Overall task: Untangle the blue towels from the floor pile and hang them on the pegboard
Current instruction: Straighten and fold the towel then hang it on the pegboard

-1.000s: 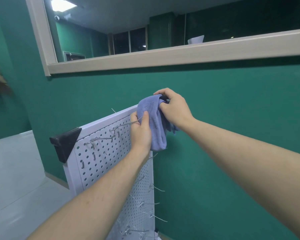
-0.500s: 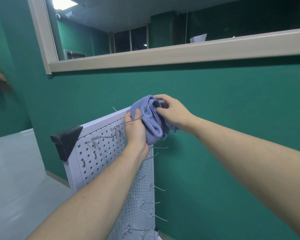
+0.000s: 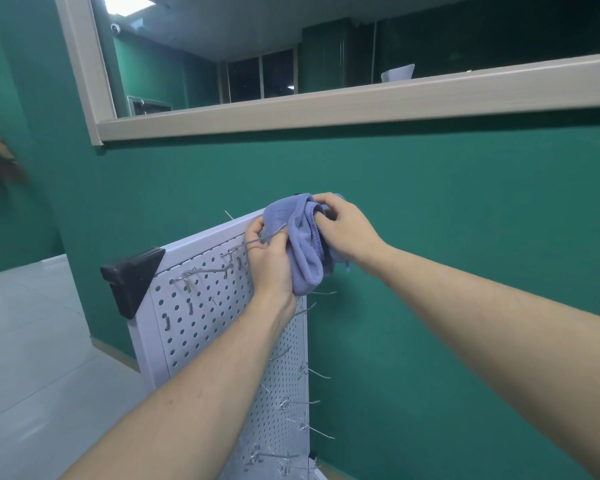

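So the blue towel (image 3: 303, 247) is up at the top right corner of the white pegboard (image 3: 201, 317), bunched into a soft lump rather than spread flat. It's more of a dusty lavender-blue, with a fine terry texture, and you can see a stitched hem running down one fold in the middle. The lower end hangs in a rounded loop just past the board's edge, in front of the green wall (image 3: 430, 202).

Both hands are on it. The left hand (image 3: 272, 265) sits against the towel's left side, fingers curled and pinching the cloth right where a long wire hook (image 3: 257, 240) sticks out from the board; the hook's tip seems to touch the fabric near the thumb, but I can't tell if it actually goes through a fold. The right hand (image 3: 347, 226) grips the top from the other side, fingers closed into the bundle with the thumb tucked in a crease.

More wire hooks run down the board's right edge below the towel, all bare. Black plastic cap (image 3: 132, 278) on the board's top left corner.
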The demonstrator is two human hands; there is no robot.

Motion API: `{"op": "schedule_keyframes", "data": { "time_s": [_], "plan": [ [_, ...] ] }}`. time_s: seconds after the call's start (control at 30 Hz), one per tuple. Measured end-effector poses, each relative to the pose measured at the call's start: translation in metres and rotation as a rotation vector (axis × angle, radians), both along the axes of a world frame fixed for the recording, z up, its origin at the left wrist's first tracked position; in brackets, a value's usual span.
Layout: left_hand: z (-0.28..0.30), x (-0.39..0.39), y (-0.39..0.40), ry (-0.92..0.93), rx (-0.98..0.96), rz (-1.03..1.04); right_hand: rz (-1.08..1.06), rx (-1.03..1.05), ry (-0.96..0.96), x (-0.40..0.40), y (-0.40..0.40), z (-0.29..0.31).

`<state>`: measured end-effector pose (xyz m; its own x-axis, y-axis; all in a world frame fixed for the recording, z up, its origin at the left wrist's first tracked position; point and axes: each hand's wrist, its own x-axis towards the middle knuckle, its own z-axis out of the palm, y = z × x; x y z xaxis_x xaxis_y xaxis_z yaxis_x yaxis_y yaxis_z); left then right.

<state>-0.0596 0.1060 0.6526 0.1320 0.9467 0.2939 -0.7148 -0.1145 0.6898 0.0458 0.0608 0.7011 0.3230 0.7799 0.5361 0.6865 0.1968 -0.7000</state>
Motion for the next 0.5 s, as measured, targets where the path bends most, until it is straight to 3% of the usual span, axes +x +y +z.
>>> {"op": "schedule_keyframes", "data": {
  "time_s": [0.17, 0.5],
  "plan": [
    [0.003, 0.005, -0.001, -0.064, -0.001, 0.006, -0.036, 0.05, -0.021, -0.008, 0.002, 0.013],
    [0.001, 0.008, 0.004, 0.032, 0.007, 0.049, -0.132, 0.011, -0.171, -0.012, 0.0, 0.016]
  ]
}}
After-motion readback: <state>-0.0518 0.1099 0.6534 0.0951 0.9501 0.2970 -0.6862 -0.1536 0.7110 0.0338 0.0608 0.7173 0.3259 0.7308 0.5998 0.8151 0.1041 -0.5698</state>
